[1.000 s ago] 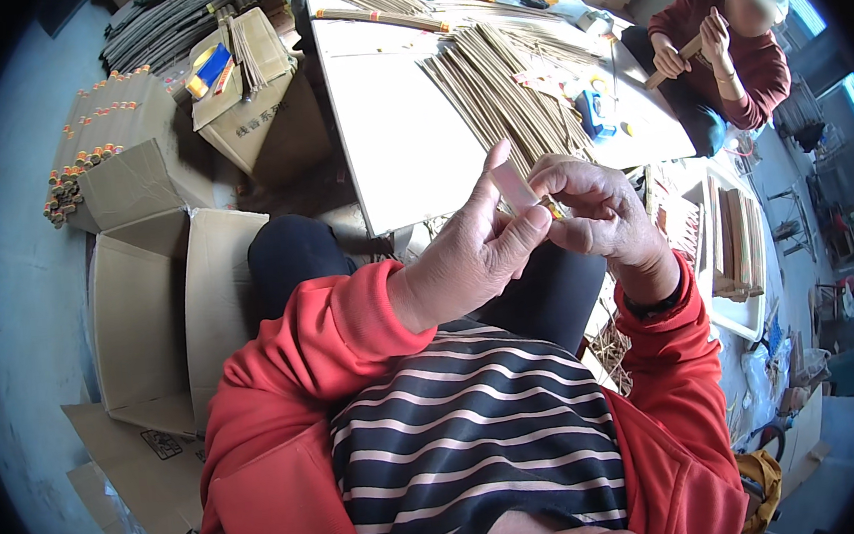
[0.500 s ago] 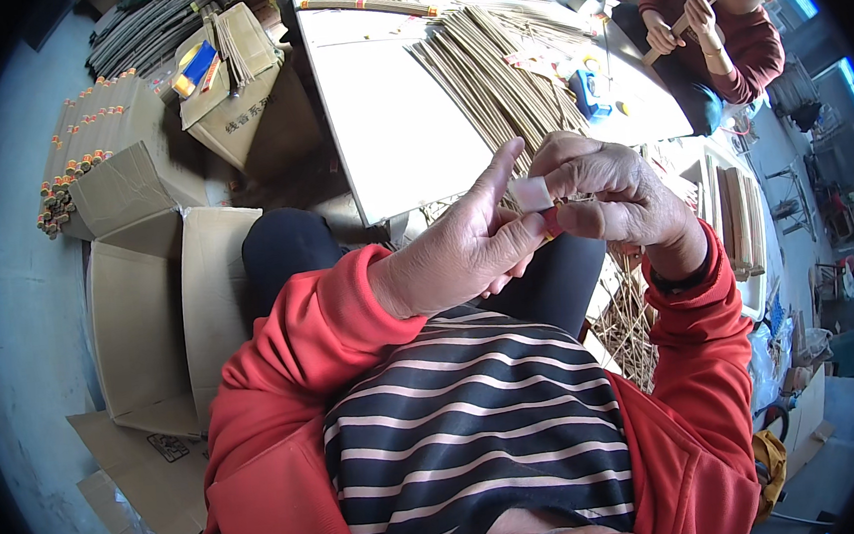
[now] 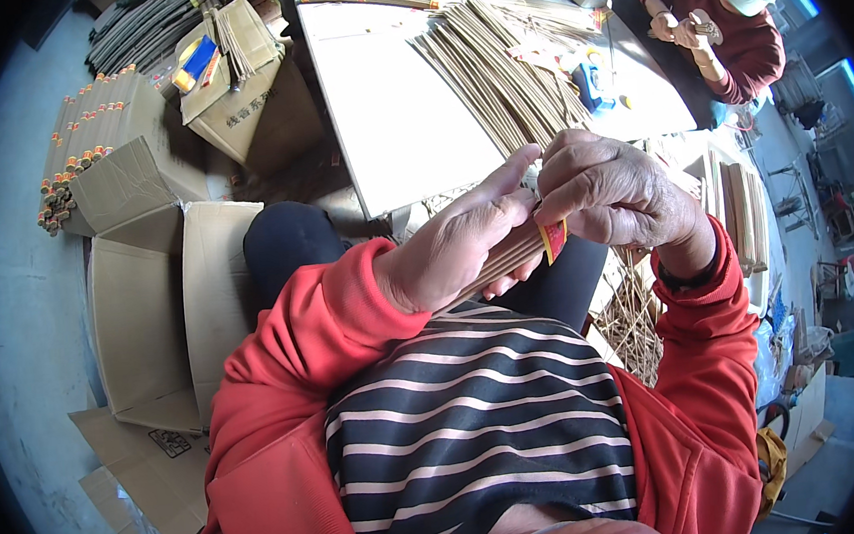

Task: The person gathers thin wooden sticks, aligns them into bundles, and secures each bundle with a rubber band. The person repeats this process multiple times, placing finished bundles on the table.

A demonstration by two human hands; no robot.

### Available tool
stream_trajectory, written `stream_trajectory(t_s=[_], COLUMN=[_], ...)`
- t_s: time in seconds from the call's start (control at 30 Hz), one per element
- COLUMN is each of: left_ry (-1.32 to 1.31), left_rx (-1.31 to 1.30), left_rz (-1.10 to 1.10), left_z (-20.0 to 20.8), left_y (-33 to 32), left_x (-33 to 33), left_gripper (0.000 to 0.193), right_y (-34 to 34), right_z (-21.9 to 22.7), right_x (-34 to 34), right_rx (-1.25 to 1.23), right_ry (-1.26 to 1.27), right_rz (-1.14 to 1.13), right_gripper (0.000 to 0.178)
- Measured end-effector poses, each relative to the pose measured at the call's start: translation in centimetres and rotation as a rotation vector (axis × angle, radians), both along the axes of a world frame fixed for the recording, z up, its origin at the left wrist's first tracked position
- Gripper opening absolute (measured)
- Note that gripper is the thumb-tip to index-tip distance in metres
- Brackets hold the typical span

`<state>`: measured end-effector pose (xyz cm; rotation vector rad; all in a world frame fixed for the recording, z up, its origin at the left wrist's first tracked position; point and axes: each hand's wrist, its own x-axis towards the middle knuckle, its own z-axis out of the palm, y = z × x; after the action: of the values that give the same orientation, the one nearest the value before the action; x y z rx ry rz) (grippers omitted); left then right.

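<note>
A bundle of thin brown incense sticks [image 3: 503, 259] slants across my lap, its upper end between my hands. My left hand [image 3: 450, 243] is closed round it, thumb and palm along the top and fingertips showing beneath. Around the bundle near that end lies a red and yellow paper label [image 3: 554, 241]. The fingers of my right hand [image 3: 617, 192] are bent and pinch at the label's upper edge. Part of the bundle's end is hidden behind these fingers.
Loose incense sticks [image 3: 497, 76] cover part of the white table [image 3: 390, 109], near a blue tape dispenser [image 3: 591, 85]. At left stand an open carton [image 3: 140, 320] and stacked labelled bundles [image 3: 90, 133]. A co-worker [image 3: 730, 32] sits at far right; bundles fill a bin [image 3: 744, 212].
The label's white side faced up between my hands; now its red and yellow side lies against the bundle. More of the sticks shows. The co-worker's head and hands have lowered.
</note>
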<state>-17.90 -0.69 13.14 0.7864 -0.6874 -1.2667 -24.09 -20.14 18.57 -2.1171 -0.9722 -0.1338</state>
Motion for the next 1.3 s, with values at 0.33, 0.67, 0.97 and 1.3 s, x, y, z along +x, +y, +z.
stream_trajectory(t_s=[0.33,0.67,0.97,1.3], left_ry=[0.089,0.019,-0.25,-0.176], left_rx=[-0.04,0.07,0.118,0.124], left_rz=[-0.091,0.041,0.525,0.468], left_z=[0.1,0.8,0.7,0.3], left_y=[-0.9,-0.3,0.1,0.3], left_x=[0.0,0.5,0.9,1.2], left_gripper=[0.036,0.058,0.06,0.033], right_y=[-0.5,-1.4,4.6,4.5], right_z=[0.4,0.5,-3.1,-4.7], right_x=[0.8,0.7,-1.2,0.3], right_rx=[0.042,0.156,0.23,0.454], right_ry=[0.087,0.105,0.182,0.045], right_rz=[0.173,0.03,-0.764,-0.599], right_gripper=[0.014,0.026,0.039,0.022])
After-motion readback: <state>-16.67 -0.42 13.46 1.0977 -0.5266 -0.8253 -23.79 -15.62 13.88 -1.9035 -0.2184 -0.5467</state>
